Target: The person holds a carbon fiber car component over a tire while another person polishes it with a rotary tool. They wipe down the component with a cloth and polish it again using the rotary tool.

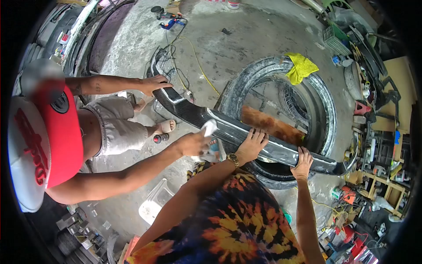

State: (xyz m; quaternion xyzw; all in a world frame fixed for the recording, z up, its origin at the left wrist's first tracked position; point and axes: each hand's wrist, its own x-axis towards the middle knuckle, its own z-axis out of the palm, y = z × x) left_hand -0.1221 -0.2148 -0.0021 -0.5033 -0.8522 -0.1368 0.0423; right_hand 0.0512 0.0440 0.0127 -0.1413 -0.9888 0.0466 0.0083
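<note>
A long, dark car body panel with a carbon-fibre weave [233, 131] lies across the stacked tires [324, 92], running from the left down to the right. My left hand [253, 144], a gold watch on its wrist, grips the panel's near edge around the middle, fingers over the top. Farther right, my right hand [302, 163] holds the same edge, its fingers curled over it. A co-worker in a red and white cap [61, 132] holds the panel's left end with one hand [154, 83]. The co-worker's other hand [198, 143], partly blurred, has a white cloth [209, 127] at the panel.
A yellow cloth [302, 68] hangs over the tire rim, and a brown board [270, 123] lies inside. Power tools [169, 20] and cords lie on the concrete floor. A white plastic stool [154, 204] stands nearby. Tools and parts crowd the right side, with a green crate [336, 38].
</note>
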